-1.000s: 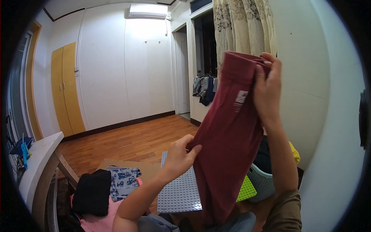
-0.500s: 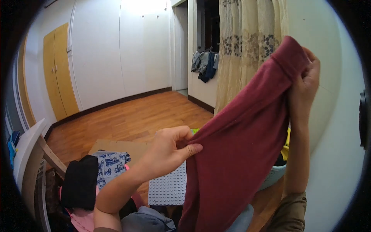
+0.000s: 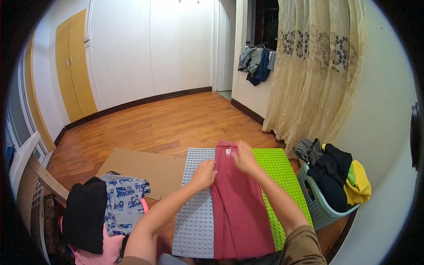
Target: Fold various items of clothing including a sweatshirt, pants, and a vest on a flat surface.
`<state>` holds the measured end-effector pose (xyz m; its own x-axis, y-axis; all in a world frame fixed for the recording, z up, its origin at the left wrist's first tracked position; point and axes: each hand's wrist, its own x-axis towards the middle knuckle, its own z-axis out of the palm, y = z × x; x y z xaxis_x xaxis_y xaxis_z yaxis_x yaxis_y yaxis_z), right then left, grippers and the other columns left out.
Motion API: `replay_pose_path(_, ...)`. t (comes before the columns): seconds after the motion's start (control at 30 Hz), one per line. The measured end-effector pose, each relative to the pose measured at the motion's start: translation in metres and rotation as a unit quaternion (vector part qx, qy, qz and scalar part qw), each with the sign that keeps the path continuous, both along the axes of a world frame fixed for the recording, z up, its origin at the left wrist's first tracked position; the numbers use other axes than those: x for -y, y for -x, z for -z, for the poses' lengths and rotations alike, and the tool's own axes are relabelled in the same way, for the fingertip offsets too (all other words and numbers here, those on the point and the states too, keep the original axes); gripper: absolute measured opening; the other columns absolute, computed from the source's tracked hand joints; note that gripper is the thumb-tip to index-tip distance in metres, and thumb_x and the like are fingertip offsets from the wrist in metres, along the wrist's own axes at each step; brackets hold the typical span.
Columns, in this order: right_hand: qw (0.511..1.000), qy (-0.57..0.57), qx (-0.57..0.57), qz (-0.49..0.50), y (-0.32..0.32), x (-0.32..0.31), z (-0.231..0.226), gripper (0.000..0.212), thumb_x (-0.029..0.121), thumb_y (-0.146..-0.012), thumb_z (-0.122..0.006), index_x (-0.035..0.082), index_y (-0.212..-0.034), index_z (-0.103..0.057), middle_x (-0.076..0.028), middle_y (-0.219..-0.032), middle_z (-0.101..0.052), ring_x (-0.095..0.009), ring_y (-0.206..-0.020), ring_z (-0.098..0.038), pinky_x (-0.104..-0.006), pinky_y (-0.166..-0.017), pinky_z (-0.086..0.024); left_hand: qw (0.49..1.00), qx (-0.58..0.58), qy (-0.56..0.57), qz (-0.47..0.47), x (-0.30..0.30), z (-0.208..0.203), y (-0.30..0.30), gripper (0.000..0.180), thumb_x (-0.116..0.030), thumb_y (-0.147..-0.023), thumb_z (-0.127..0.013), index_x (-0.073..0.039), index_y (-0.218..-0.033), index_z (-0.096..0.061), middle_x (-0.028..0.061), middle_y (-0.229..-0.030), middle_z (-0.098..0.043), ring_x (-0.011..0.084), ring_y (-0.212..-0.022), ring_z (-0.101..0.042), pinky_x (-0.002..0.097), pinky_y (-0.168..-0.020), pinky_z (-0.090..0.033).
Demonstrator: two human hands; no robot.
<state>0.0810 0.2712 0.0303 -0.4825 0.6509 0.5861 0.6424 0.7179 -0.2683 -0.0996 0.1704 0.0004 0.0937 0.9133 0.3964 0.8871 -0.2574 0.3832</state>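
Note:
Maroon trousers [image 3: 238, 207] lie lengthwise over a studded board, with the waistband and a small pale label at the far end. The board is grey on the left half [image 3: 194, 225] and green on the right half [image 3: 282, 190]. At the left edge of the trousers, just below the waistband, my left hand [image 3: 204, 174] is closed, its fingertips pinching the cloth. My right hand [image 3: 245, 158] is at the waistband's right side; motion blurs its fingers, so their grip is unclear.
Folded clothes, including a black one [image 3: 86, 212] and a grey one with blue vehicle prints [image 3: 126, 201], are piled at left beside a white chair [image 3: 35, 168]. Flat cardboard [image 3: 141, 170] lies beyond. A light-green basket [image 3: 316, 207] of clothes stands at right by a curtain [image 3: 313, 88].
The trousers, held up in the air at the right before, now lie flat on the board. Both hands have come down, the right one also leftward. The view has tilted lower.

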Motion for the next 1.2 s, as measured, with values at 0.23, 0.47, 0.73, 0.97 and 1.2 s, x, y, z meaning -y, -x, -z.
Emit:
replay_pose_path(0.23, 0.991, 0.086, 0.105, 0.016, -0.011, 0.053, 0.065, 0.049, 0.029, -0.089, -0.044, 0.001, -0.128, -0.040, -0.020, -0.137, -0.033, -0.033, -0.131, -0.025, -0.0459, -0.105, -0.023, 0.988, -0.107, 0.029, 0.103, 0.026, 0.031, -0.037, 0.053, -0.029, -0.087, -0.047, 0.005, -0.128, -0.037, 0.0278, -0.136, -0.029, 0.0398, -0.129, -0.024, 0.0412, -0.107, -0.022)
replay_pose_path(0.47, 0.985, 0.104, 0.127, -0.050, -0.065, 0.169, 0.048, 0.051, 0.030, -0.086, -0.049, 0.002, -0.128, -0.040, -0.020, -0.137, -0.032, -0.034, -0.130, -0.025, -0.0456, -0.106, -0.022, 0.983, -0.132, 0.041, 0.118, 0.102, 0.018, -0.052, 0.055, -0.030, -0.086, -0.050, 0.001, -0.130, -0.037, 0.0287, -0.135, -0.029, 0.0411, -0.128, -0.025, 0.0448, -0.105, -0.024)
replay_pose_path(0.73, 0.980, 0.081, -0.171, 0.068, -0.157, 0.314, 0.056, 0.017, 0.004, -0.072, -0.059, 0.003, -0.089, -0.055, -0.015, -0.096, -0.053, -0.031, -0.091, -0.050, -0.0386, -0.083, -0.040, 0.947, -0.128, 0.116, 0.269, 0.215, -0.025, -0.075, 0.033, -0.023, -0.080, -0.056, -0.003, -0.107, -0.056, 0.0189, -0.115, -0.051, 0.0315, -0.113, -0.045, 0.0392, -0.092, -0.040)
replay_pose_path(0.97, 0.869, 0.323, -0.307, 0.217, -0.183, 0.351, 0.131, 0.035, 0.002, -0.067, -0.062, 0.000, -0.100, -0.050, -0.014, -0.098, -0.053, -0.027, -0.094, -0.050, -0.0347, -0.085, -0.039, 0.708, -0.001, 0.684, 0.177, 0.241, 0.006, -0.077, 0.056, -0.049, -0.090, -0.042, 0.005, -0.097, -0.058, 0.0116, -0.087, -0.063, 0.0226, -0.078, -0.061, 0.0355, -0.057, -0.050)
replay_pose_path(1.2, 0.774, 0.511, -0.374, 0.000, -0.197, 0.342, 0.130, 0.037, 0.009, -0.069, -0.071, 0.001, -0.104, -0.060, -0.004, -0.090, -0.064, -0.013, -0.082, -0.059, -0.0278, -0.072, -0.047, 0.709, 0.382, 0.593, -0.002, 0.279, 0.034, -0.106, 0.082, -0.049, -0.075, -0.065, -0.002, -0.133, -0.033, 0.0177, -0.134, -0.038, 0.0289, -0.124, -0.035, 0.0443, -0.101, -0.027)
